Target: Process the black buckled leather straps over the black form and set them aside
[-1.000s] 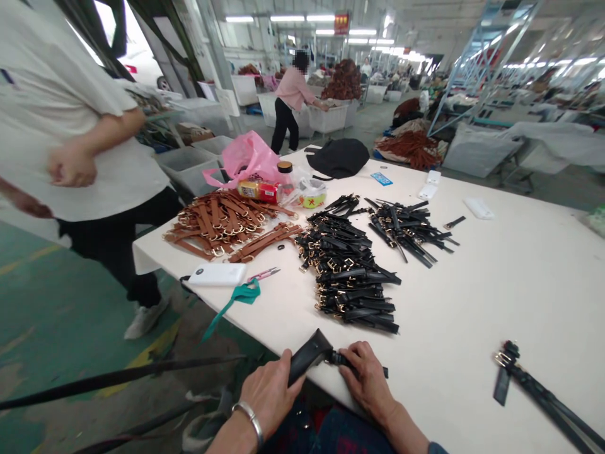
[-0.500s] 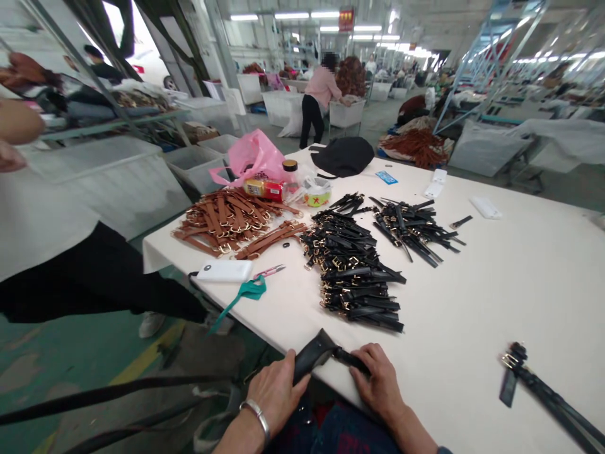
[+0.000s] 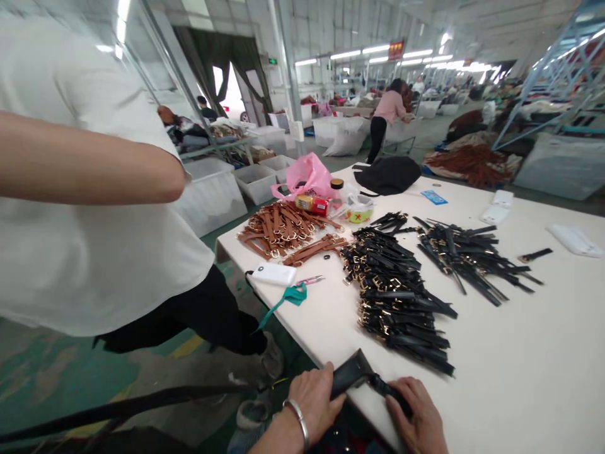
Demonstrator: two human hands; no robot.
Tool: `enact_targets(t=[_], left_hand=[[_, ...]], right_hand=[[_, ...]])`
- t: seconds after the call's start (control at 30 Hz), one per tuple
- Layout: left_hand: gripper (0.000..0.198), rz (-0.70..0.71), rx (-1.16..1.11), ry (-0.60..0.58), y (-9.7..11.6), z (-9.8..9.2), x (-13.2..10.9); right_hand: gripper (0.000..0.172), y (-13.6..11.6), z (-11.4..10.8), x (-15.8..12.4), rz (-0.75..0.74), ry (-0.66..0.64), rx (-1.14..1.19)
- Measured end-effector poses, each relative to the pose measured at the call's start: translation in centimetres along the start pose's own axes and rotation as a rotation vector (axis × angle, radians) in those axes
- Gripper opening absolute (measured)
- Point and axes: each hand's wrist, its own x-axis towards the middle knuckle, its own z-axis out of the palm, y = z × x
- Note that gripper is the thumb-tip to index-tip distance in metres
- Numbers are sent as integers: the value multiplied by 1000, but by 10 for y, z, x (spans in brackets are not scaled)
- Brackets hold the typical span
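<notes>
Beyond the strap [image 3: 350, 373] between our left hand [image 3: 314, 398] and right hand [image 3: 420, 413], the middle strap pile [image 3: 394, 293] lies on our table [image 3: 515, 353]. Right of it we have another heap [image 3: 454, 244]; left of it, behind the snips [image 3: 309, 280], a third heap [image 3: 283, 226]. A plastic bag [image 3: 311, 173] sits behind that one. Far back lies what may be a cap [image 3: 391, 176].

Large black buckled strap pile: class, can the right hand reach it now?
Probably yes: only tabletop lies between the right hand and the strap pile, though that hand holds a black strap.
</notes>
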Motion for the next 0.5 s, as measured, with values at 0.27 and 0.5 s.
enact_targets(t=[0.27,0.5], left_hand=[[40,-1,60,-24,-5,-5,10],[38,20,59,-34,-9,-11,7]], right_hand=[[13,-10,-7,6,80,19,-8],[18,-6,-12,1,-39,125,-107]])
